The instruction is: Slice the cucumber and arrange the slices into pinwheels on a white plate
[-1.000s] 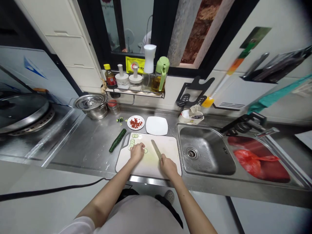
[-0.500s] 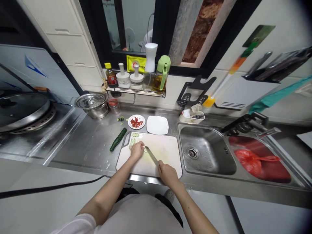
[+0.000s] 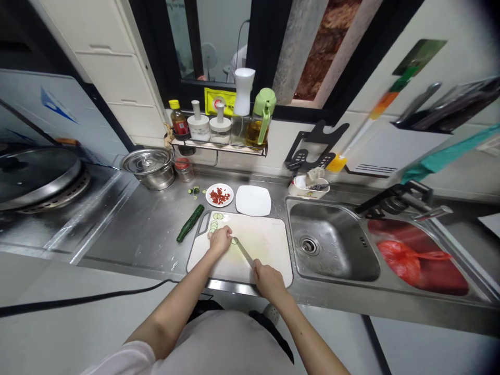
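Note:
A white cutting board [image 3: 265, 245] lies on the steel counter in front of me. My left hand [image 3: 219, 240] is curled over a piece of cucumber on the board's left part, next to a small pile of cucumber slices [image 3: 214, 225]. My right hand [image 3: 267, 277] grips the handle of a knife [image 3: 242, 251], whose blade points up-left with its tip at a slice beside my left fingers. A whole cucumber [image 3: 189, 223] lies on the counter to the left of the board.
Behind the board stand a small plate of chopped red chili [image 3: 219, 196] and a white square plate [image 3: 253, 200]. A steel pot [image 3: 147, 167] is at the back left, a sink [image 3: 332, 245] at the right, with a red bag [image 3: 406, 255] in the far basin. A condiment shelf [image 3: 219, 146] hangs above.
The knife swung from pointing straight up the board to pointing up-left, its tip now beside my left hand. My right hand moved slightly left and nearer. The left hand barely moved.

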`<state>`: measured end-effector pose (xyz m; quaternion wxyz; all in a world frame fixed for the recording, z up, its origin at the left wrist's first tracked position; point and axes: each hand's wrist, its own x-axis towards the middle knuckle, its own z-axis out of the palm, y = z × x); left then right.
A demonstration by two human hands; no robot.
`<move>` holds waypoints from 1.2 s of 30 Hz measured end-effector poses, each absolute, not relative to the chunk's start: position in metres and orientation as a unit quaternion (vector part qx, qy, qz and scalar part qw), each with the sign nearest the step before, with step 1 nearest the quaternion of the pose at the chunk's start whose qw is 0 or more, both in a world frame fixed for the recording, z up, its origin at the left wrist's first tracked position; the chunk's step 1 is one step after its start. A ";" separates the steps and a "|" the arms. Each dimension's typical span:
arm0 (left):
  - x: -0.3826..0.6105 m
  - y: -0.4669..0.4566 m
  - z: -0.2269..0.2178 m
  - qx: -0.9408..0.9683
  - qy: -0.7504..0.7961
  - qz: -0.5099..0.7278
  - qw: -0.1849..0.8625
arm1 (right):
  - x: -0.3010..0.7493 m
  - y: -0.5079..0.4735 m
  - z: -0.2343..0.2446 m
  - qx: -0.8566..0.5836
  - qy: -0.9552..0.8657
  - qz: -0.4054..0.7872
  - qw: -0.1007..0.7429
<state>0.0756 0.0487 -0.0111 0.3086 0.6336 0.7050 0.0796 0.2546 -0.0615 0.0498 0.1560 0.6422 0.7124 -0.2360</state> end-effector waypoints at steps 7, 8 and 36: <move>0.075 0.050 -0.012 0.632 0.704 0.082 0.313 | 0.255 -0.061 0.049 0.637 0.718 -0.231 0.162; 0.075 0.050 -0.012 0.632 0.704 0.083 0.313 | 0.255 -0.061 0.048 0.637 0.718 -0.230 0.162; 0.076 0.052 -0.012 0.628 0.710 0.064 0.312 | 0.251 -0.056 0.057 0.617 0.718 -0.268 0.179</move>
